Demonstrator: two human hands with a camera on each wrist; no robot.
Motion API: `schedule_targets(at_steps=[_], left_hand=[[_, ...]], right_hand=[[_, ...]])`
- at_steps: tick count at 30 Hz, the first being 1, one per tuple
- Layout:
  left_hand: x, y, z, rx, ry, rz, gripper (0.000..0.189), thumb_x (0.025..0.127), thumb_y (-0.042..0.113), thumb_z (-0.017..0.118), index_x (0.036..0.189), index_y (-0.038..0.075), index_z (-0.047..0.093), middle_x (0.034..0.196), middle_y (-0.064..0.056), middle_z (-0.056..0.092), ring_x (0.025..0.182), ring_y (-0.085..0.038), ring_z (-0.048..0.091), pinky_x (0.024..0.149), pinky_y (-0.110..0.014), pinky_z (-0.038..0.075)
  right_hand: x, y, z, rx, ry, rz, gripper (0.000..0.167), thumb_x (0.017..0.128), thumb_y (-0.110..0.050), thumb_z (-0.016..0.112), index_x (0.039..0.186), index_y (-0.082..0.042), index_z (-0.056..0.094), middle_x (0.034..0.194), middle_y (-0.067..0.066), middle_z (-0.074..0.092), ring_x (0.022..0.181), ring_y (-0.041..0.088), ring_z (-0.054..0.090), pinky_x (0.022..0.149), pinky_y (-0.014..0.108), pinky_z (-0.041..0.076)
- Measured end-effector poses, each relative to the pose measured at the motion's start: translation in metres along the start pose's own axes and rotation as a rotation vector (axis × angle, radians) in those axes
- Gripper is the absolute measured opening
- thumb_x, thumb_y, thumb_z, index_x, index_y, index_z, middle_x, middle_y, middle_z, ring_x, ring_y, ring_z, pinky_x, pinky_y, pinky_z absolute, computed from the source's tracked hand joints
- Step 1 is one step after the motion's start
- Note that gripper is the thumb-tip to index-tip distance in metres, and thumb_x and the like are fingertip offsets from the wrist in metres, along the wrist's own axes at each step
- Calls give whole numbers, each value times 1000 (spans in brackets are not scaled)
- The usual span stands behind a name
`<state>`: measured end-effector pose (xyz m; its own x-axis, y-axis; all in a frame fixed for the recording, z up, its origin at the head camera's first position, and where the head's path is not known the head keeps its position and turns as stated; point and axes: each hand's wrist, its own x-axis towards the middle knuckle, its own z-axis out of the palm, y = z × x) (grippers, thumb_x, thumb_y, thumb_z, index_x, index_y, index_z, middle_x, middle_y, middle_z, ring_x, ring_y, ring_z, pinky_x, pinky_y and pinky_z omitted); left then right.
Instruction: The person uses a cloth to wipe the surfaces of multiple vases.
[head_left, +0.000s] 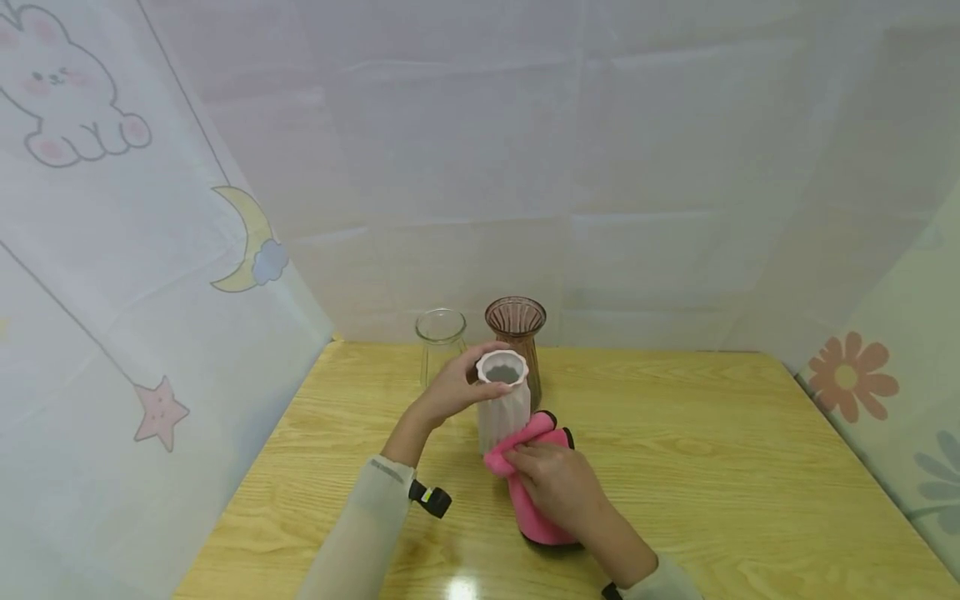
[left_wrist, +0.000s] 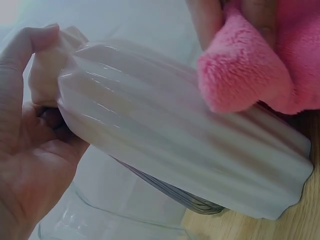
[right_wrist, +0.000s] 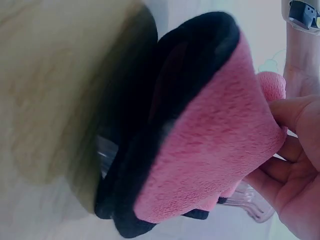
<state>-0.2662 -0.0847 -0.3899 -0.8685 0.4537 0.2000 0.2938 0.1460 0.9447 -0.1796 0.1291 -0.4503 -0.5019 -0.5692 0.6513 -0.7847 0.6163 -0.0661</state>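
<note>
A white fluted vase (head_left: 504, 417) stands near the middle of the table, its scalloped mouth facing up. My left hand (head_left: 450, 387) grips it round the neck, thumb on the near side, as the left wrist view also shows at the vase's narrow neck (left_wrist: 47, 75). In my right hand (head_left: 558, 483) is a bunched pink cloth (head_left: 542, 521) with black edging, pinched between thumb and fingers. A fold of the cloth (left_wrist: 240, 65) lies against the vase's ribbed side. The right wrist view shows the cloth (right_wrist: 215, 135) hanging from the fingers.
Behind the white vase stand a clear glass vase (head_left: 441, 327) on the left and a brownish-purple ribbed glass vase (head_left: 516, 317) on the right. The wooden table (head_left: 690, 450) ends at a pale sheet (head_left: 660, 167) behind, with printed sheets on both sides.
</note>
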Motion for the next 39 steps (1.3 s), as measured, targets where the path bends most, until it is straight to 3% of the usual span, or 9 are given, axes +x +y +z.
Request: schedule_targets(at_steps=[6,13,16,20,24,27,29,35,39], left_hand=[[2,0,-6,-84,-81,-9,68,88,23,81,148,11,50,125,-12,63,110,-19,61,89,-33,54],[3,2,-14,-133,-133,60,80,88,23,81,152,4,38,138,-18,57,119,-25,59,98,-36,50],[-2,4,-7,-84,-65,100,81,89,22,79,154,3,34,148,-17,50,132,-28,52,109,-44,42],[-10,9,9,100,112,104,84,86,26,81,152,3,36,145,-14,52,133,-29,51,113,-50,39],[-11,12,20,195,237,71,81,82,28,85,146,1,44,132,-13,59,120,-27,58,104,-48,47],[-11,12,19,199,253,64,75,82,25,85,143,0,48,127,-12,61,117,-27,60,101,-47,49],[-11,11,17,198,238,56,72,83,26,84,142,2,50,127,-9,63,118,-27,60,100,-47,50],[-11,7,8,143,152,-2,71,84,36,83,145,16,53,130,-4,63,126,-27,58,103,-49,49],[-11,4,3,85,108,0,75,85,38,82,148,15,50,131,-7,61,126,-28,58,104,-48,48]], right_hand=[[-2,1,1,48,-97,72,17,83,-9,80,96,-21,82,80,-11,74,67,4,66,52,24,51],[-1,6,-13,79,-129,88,20,85,-14,80,104,-20,81,95,-8,77,82,8,73,67,31,59],[1,10,-29,67,-19,74,27,79,-8,84,105,-16,81,95,-2,78,84,14,75,71,34,61],[9,17,-53,65,164,15,35,73,-1,87,107,-9,80,98,7,78,86,23,76,71,37,61],[20,26,-67,69,258,-35,20,96,-17,72,111,-6,79,107,10,77,93,28,75,76,41,60],[27,31,-66,83,267,-67,37,108,-30,50,113,-7,78,111,11,76,99,29,74,81,43,59],[30,34,-62,88,256,-90,40,108,-31,47,114,-7,78,112,12,76,101,30,73,83,44,59],[28,32,-41,68,205,-133,22,96,-14,71,115,-5,77,113,14,75,106,30,72,83,42,59],[24,26,-31,55,224,-129,39,75,-2,83,114,-4,77,111,14,75,104,28,73,82,41,60]])
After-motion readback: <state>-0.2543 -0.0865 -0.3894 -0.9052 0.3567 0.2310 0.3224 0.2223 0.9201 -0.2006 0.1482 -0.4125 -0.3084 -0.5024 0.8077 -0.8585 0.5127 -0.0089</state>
